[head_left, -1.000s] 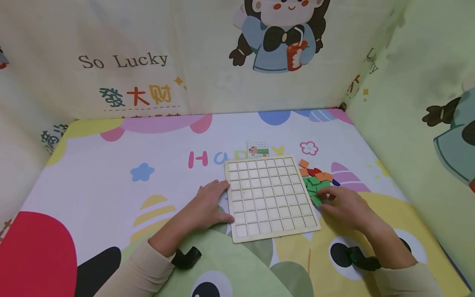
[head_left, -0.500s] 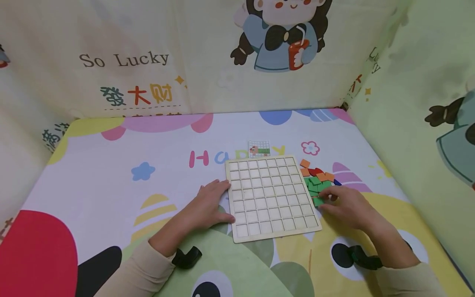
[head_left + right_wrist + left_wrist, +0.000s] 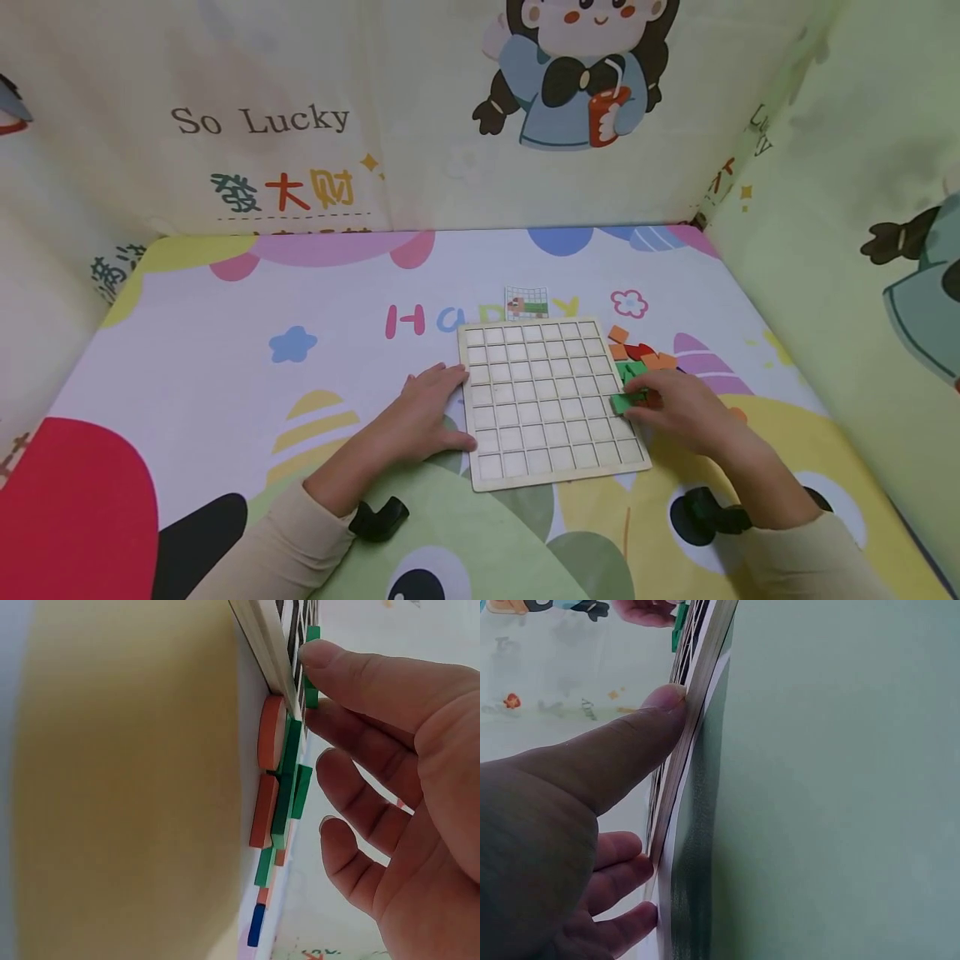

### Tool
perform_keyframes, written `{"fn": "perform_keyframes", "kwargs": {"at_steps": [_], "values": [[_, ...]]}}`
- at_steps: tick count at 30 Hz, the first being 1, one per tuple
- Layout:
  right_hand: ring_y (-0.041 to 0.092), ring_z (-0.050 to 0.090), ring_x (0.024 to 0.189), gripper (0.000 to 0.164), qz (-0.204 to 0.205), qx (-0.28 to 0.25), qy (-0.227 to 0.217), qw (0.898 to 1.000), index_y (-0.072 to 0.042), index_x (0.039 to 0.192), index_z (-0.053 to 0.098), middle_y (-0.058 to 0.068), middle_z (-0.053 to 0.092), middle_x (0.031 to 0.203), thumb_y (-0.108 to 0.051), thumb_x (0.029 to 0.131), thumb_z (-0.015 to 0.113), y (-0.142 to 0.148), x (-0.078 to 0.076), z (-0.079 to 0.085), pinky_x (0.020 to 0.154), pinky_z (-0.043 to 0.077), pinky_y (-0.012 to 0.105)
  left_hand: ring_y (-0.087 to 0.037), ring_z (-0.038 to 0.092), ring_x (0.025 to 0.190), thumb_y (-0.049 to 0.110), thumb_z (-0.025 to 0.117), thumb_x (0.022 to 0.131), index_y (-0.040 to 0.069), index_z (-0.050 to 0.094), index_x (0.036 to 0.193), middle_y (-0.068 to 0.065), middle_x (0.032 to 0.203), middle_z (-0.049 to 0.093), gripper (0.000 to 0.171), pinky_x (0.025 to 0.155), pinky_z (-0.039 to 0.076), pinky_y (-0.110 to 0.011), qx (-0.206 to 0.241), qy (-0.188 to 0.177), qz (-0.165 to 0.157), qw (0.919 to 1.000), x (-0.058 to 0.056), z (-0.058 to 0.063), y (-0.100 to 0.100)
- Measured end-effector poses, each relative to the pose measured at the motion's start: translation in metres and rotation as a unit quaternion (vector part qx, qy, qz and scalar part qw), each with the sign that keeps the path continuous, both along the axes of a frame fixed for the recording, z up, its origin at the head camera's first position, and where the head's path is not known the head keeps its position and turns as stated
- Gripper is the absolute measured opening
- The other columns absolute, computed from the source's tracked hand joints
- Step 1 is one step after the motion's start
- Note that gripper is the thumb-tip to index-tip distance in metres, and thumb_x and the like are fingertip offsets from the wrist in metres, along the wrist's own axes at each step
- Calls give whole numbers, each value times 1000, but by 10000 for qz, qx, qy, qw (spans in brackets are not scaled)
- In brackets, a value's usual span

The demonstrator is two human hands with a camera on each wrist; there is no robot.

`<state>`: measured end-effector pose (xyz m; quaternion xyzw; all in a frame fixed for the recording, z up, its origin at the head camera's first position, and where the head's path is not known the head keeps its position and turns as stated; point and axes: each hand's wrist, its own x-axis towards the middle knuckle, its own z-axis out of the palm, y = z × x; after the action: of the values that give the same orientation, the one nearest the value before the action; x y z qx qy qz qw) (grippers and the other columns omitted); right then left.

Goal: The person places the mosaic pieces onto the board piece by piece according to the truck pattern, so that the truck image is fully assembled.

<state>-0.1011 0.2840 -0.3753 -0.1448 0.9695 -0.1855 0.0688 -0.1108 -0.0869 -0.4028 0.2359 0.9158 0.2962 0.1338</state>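
A pale wooden grid board [image 3: 542, 411] with square cells lies on the patterned cloth. My left hand [image 3: 423, 417] rests against its left edge; in the left wrist view the thumb [image 3: 649, 724] presses the board's side, with the other fingertips at the edge further along. My right hand [image 3: 684, 408] pinches a green square tile [image 3: 620, 404] between thumb and index finger, just over the board's right border. In the right wrist view this tile [image 3: 313, 698] stands out past the thumb tip, while the remaining fingers are loosely bent. Part of the tile pile is hidden behind the right hand.
Several loose tiles lie right of the board: orange squares [image 3: 660, 361], a red piece [image 3: 640, 352], green ones [image 3: 632, 369], and a blue one [image 3: 256, 925]. A small picture card [image 3: 527, 303] sits at the board's far edge. Patterned curtains [image 3: 420, 125] stand behind and beside the table.
My right hand has moved left from the pile to the board's right border, with a green tile pinched in it. The left hand stays at the board's left edge.
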Motion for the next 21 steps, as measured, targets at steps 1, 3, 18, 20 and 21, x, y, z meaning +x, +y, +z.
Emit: {"fn": "perform_keyframes", "kwargs": {"at_steps": [1,3,18,20,21], "values": [[19,52,83,28,8,22,0,10000,-7,105,74,-2,65,92,-18,81,84,-1,-1,0,71,50,36,-36,26,146,36,87,78,3,43,148,-11,153,42,89,113,20,-66,-2,10,7,10000,0,0,0],[19,52,83,28,33,38,-9,10000,-8,106,74,-3,65,92,-19,82,84,-2,-1,-1,71,50,36,-35,27,146,36,88,77,4,43,147,-11,153,43,89,113,20,-66,-2,22,14,10000,-1,0,1],[18,53,82,27,-6,144,152,9998,-9,105,73,-3,66,93,-19,82,84,-4,1,-8,71,50,36,-36,29,145,35,88,77,3,43,148,-13,152,43,90,113,20,-66,-50,20,1,10000,1,2,3],[18,53,83,28,-4,184,159,9997,-9,105,74,-2,67,93,-20,82,84,-5,1,-8,72,50,37,-37,29,144,35,88,77,3,42,148,-13,152,43,90,113,20,-66,-35,32,2,10000,2,2,2],[18,54,83,28,-1,201,171,9997,-9,105,74,-2,67,94,-20,82,84,-5,1,-8,72,50,37,-37,29,144,35,88,77,2,42,147,-13,151,44,90,112,21,-66,-25,36,3,10000,2,2,2]]}}
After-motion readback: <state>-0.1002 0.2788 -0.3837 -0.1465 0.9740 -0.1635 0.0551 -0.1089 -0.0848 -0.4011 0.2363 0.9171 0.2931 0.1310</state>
